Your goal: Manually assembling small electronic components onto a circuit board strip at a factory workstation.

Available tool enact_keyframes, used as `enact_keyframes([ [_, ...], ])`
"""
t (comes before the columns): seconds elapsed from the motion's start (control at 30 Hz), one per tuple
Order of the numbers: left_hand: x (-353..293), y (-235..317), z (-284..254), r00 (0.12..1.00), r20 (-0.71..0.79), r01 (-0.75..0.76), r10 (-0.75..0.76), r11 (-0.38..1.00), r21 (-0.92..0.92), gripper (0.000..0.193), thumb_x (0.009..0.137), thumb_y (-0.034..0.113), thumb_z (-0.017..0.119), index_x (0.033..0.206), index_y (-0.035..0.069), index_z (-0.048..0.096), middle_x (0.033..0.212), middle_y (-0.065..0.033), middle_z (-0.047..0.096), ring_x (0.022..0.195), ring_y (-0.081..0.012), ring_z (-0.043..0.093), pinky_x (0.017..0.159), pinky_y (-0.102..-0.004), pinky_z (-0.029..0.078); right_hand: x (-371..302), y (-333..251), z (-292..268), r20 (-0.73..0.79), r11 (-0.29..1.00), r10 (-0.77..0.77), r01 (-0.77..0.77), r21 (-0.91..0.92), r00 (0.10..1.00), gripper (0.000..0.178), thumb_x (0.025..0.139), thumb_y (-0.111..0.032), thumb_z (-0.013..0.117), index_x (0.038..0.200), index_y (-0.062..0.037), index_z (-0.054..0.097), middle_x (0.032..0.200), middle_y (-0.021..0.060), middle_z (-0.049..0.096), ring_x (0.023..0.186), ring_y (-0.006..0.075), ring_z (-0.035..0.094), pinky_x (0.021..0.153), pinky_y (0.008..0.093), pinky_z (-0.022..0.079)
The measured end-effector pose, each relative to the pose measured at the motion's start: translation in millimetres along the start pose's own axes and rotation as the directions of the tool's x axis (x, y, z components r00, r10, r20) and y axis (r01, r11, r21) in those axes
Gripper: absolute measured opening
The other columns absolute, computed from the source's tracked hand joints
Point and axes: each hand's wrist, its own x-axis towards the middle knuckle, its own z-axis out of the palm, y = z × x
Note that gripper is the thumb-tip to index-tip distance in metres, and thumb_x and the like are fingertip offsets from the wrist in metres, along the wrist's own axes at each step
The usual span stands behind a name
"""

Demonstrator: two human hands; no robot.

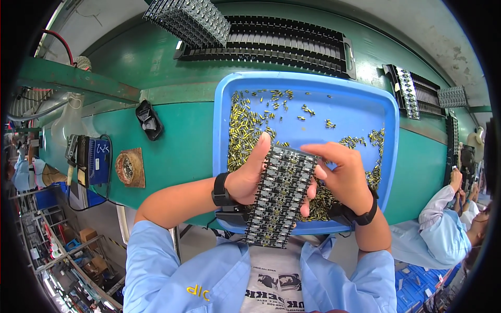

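A long panel of circuit boards [277,203], dense with small parts, is tilted over the front of a blue tray [308,78]. My left hand [248,180] grips it from beneath, thumb along its left edge and fingertips showing past the right edge. At the panel's upper right corner, my right hand [342,172] has its index finger by the top edge and its thumb by the side, the corner between them. Loose yellow-and-black cylindrical components [242,122] lie heaped in the tray, mostly at its left and under my hands.
Behind the tray stands a black slotted rack [287,44] with stacked board panels [190,21] at its left end. Another rack [430,94] is farther right. On the green bench's left are a black holder [149,121], a brown dish [130,167] and a blue box-shaped device [98,160]. A co-worker [443,229] sits right.
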Motion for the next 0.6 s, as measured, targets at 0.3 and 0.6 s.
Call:
enact_keyframes([
  [0.3,3,-4,-2,0.998,-0.050,-0.023,0.031,0.988,0.155,0.112,0.091,0.092,0.021,0.151,0.001,0.047,0.122,-0.0139,0.068,0.107,-0.0293,0.073,0.094,-0.0428,0.060,-3,4,-4,-0.264,0.791,0.092,0.090,0.605,0.960,0.020,0.091,0.013,0.071,0.108,0.0031,0.075,0.105,0.0148,0.076,0.095,0.0189,0.073,0.081,0.0309,0.061],
  [0.6,2,-6,-5,0.998,-0.045,-0.025,0.032,0.988,0.152,0.110,0.092,0.091,0.021,0.150,0.002,0.047,0.122,-0.0130,0.068,0.106,-0.0280,0.074,0.093,-0.0417,0.060,-9,-8,4,-0.158,0.647,0.208,-0.015,0.762,0.965,0.019,0.092,0.013,0.071,0.109,0.0049,0.074,0.105,0.0160,0.073,0.092,0.0179,0.071,0.080,0.0285,0.061],
])
